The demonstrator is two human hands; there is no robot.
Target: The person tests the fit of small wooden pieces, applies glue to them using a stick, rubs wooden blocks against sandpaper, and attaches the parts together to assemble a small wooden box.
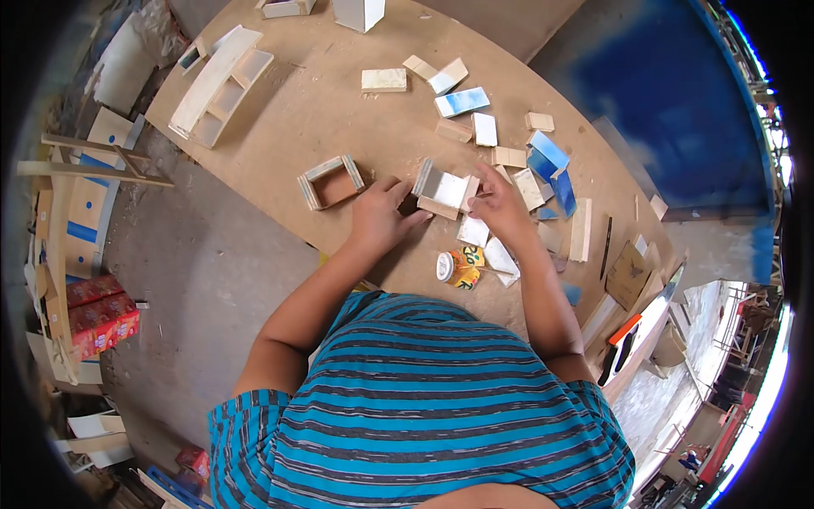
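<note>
- Tray: just beyond the jar, between the hands.
- Left hand: left beyond the jar, fingers by the tray.
- Right hand: right beyond the jar, at the tray's end.
- Hands apart; grip unclear.

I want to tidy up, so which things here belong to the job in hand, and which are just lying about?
Likely the job's:
- frame, between left hand and right hand
- box beside the left hand
- wood blocks

Probably just lying about:
- red cartons
- black stick
</note>
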